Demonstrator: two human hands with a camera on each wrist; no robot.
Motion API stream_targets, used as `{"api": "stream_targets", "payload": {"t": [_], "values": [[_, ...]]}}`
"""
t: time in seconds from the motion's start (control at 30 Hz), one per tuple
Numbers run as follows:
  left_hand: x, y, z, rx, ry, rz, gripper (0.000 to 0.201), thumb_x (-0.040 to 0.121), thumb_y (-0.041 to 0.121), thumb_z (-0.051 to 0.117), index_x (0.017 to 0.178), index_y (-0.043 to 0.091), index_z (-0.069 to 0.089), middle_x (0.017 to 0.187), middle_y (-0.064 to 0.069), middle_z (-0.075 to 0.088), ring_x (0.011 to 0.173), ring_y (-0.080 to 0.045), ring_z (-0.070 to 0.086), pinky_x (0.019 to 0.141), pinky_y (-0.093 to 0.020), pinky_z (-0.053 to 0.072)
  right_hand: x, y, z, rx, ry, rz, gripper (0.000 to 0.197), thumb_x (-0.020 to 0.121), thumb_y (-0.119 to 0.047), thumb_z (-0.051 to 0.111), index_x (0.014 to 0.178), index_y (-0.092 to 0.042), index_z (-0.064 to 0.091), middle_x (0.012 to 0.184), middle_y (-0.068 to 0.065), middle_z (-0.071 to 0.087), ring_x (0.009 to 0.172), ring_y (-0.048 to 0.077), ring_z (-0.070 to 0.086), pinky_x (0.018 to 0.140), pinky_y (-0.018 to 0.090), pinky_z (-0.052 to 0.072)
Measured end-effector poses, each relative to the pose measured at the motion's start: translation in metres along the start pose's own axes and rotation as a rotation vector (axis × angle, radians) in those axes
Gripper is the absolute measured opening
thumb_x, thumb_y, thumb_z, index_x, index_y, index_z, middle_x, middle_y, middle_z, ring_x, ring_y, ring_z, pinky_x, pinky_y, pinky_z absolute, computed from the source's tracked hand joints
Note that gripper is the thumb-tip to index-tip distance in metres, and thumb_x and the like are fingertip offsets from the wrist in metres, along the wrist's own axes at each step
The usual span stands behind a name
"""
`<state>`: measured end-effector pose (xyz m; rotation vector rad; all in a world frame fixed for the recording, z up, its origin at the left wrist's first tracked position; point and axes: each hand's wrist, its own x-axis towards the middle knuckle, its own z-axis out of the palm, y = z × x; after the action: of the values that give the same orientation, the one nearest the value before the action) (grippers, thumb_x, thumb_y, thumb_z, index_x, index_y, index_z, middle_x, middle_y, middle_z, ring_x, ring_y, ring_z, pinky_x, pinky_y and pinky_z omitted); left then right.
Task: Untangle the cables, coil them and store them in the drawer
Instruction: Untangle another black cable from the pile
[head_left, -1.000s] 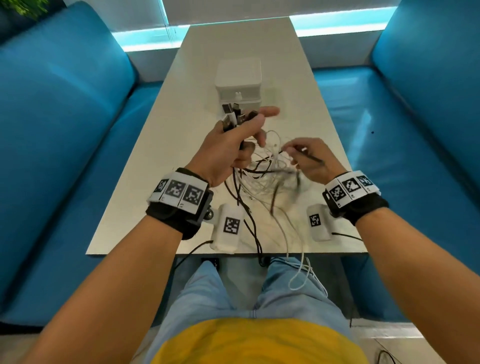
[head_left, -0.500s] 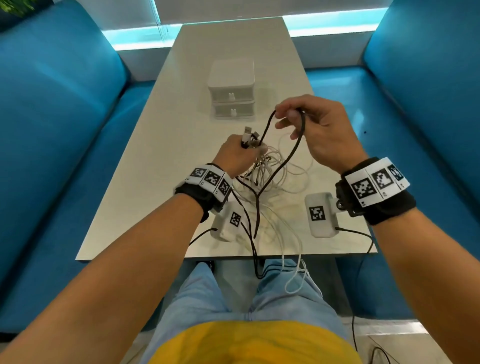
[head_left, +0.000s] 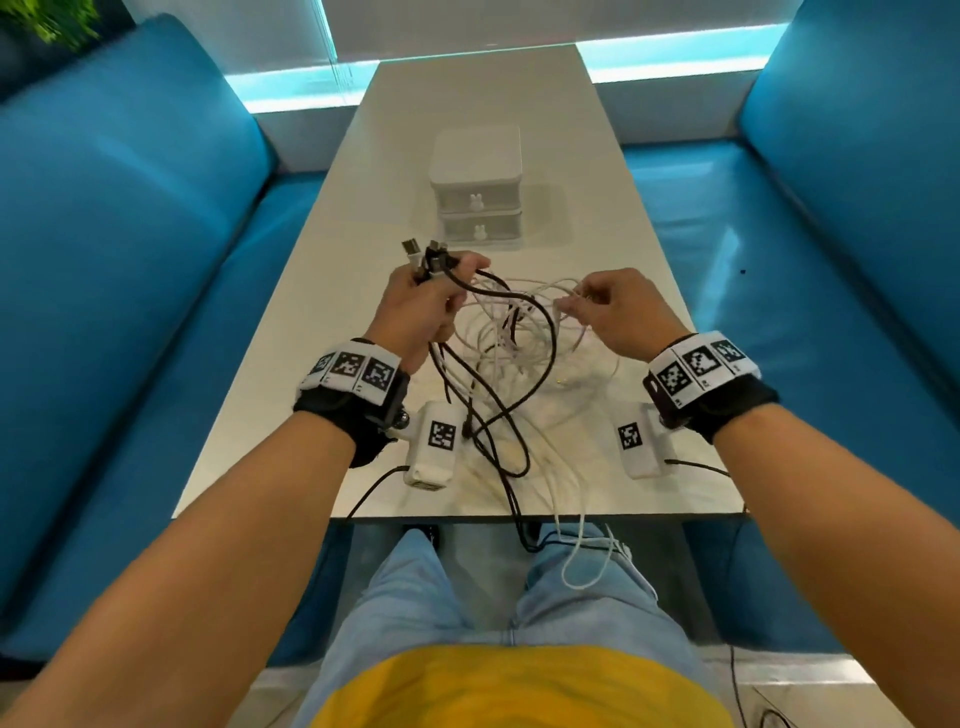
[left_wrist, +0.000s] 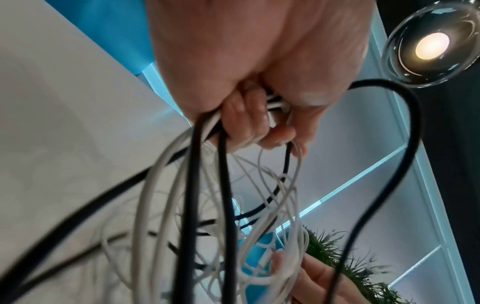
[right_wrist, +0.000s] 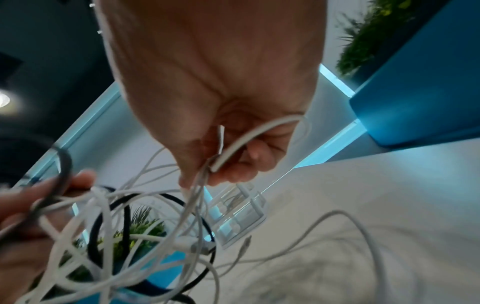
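Note:
A tangle of black and white cables (head_left: 511, 338) hangs between my hands above the white table (head_left: 322, 291). My left hand (head_left: 423, 306) grips a bundle of cable ends, with the plugs (head_left: 423, 254) sticking up out of the fist. The left wrist view shows the fingers (left_wrist: 249, 123) curled round black and white strands. My right hand (head_left: 605, 306) pinches thin white cable (right_wrist: 233, 148) at the right of the tangle. Loops trail over the near table edge onto my lap (head_left: 582, 566). A small white two-drawer box (head_left: 475, 182) stands beyond the hands, both drawers closed.
Blue sofa benches (head_left: 130, 260) run along both sides of the table. The wrist cameras' own black leads (head_left: 696, 465) hang at the near table edge. A plant (head_left: 47, 21) sits at the far left corner.
My right hand has let go of the raised black cable loop and dropped lower, now pinching white cable. My left hand has risen a little, still gripping the plug ends.

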<state>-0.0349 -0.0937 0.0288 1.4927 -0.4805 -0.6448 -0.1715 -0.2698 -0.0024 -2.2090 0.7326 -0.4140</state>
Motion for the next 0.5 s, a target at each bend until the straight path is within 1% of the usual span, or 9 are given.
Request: {"api": "stream_targets", "payload": {"t": [0.1,0.17,0.23,0.27,0.33,0.37,0.43,0.47,0.5], "values": [[-0.002,-0.001,-0.007,-0.106,0.151,-0.017,0.014,0.093,0.021,0.061,0.084,0.02,0.071,0.06,0.001,0.036,0.048,-0.009,0.022,0.042,-0.022,0.015,0.005,0.003,-0.005,-0.051,0.055,0.034,0.02,0.081,-0.033,0.074,0.073,-0.017,0.066,0.066,0.0,0.057,0.064,0.013,0.051,0.062,0.024,0.038],[-0.001,0.0,-0.012,-0.197,0.286,-0.016,0.014,0.092,0.019,0.061,0.083,0.02,0.07,0.064,0.001,0.038,0.045,-0.008,0.024,0.039,-0.02,0.019,0.009,0.011,-0.007,-0.103,0.112,0.057,0.017,0.08,-0.031,0.075,0.073,-0.018,0.066,0.071,0.001,0.059,0.072,0.017,0.054,0.067,0.026,0.039],[0.002,0.003,-0.025,-0.316,0.399,0.007,0.012,0.093,0.022,0.06,0.084,0.019,0.068,0.066,0.003,0.044,0.04,-0.005,0.025,0.036,-0.019,0.02,0.012,0.024,-0.013,-0.177,0.157,0.11,0.018,0.08,-0.031,0.074,0.073,-0.016,0.066,0.073,0.001,0.058,0.077,0.022,0.056,0.069,0.029,0.041],[0.004,0.005,-0.035,-0.385,0.425,0.032,0.012,0.094,0.025,0.059,0.086,0.019,0.067,0.067,0.003,0.046,0.039,-0.004,0.024,0.035,-0.018,0.02,0.011,0.032,-0.017,-0.213,0.174,0.15,0.019,0.081,-0.03,0.073,0.075,-0.013,0.067,0.075,0.003,0.058,0.081,0.025,0.058,0.071,0.03,0.042],[0.006,0.01,-0.053,-0.456,0.424,0.082,0.015,0.095,0.031,0.057,0.089,0.019,0.065,0.067,0.004,0.052,0.038,-0.003,0.023,0.035,-0.017,0.02,0.007,0.046,-0.026,-0.216,0.211,0.232,0.022,0.082,-0.03,0.073,0.08,-0.008,0.068,0.077,0.005,0.06,0.088,0.028,0.06,0.074,0.032,0.043],[0.007,0.012,-0.06,-0.439,0.406,0.091,0.016,0.095,0.032,0.057,0.09,0.019,0.065,0.068,0.005,0.054,0.039,-0.003,0.023,0.036,-0.017,0.02,0.006,0.05,-0.028,-0.182,0.215,0.265,0.023,0.081,-0.031,0.073,0.08,-0.008,0.068,0.077,0.006,0.061,0.087,0.028,0.06,0.073,0.032,0.044],[0.006,0.014,-0.062,-0.353,0.351,0.095,0.015,0.095,0.031,0.058,0.089,0.019,0.065,0.072,0.003,0.058,0.04,-0.003,0.023,0.038,-0.017,0.019,0.006,0.049,-0.024,-0.076,0.153,0.263,0.023,0.079,-0.031,0.076,0.077,-0.01,0.067,0.071,0.006,0.061,0.076,0.027,0.059,0.072,0.038,0.05],[0.005,0.015,-0.059,-0.319,0.317,0.097,0.015,0.095,0.03,0.058,0.089,0.019,0.065,0.073,0.002,0.059,0.039,-0.003,0.022,0.038,-0.017,0.02,0.006,0.043,-0.02,-0.008,0.112,0.243,0.02,0.077,-0.029,0.078,0.078,-0.013,0.067,0.069,0.005,0.061,0.07,0.026,0.06,0.075,0.043,0.054],[0.005,0.016,-0.053,-0.298,0.281,0.101,0.014,0.095,0.029,0.057,0.09,0.019,0.065,0.075,0.001,0.059,0.039,-0.003,0.022,0.037,-0.017,0.021,0.007,0.036,-0.016,0.034,0.063,0.225,0.018,0.075,-0.027,0.08,0.083,-0.016,0.067,0.071,0.005,0.062,0.07,0.026,0.062,0.08,0.046,0.056]]}}
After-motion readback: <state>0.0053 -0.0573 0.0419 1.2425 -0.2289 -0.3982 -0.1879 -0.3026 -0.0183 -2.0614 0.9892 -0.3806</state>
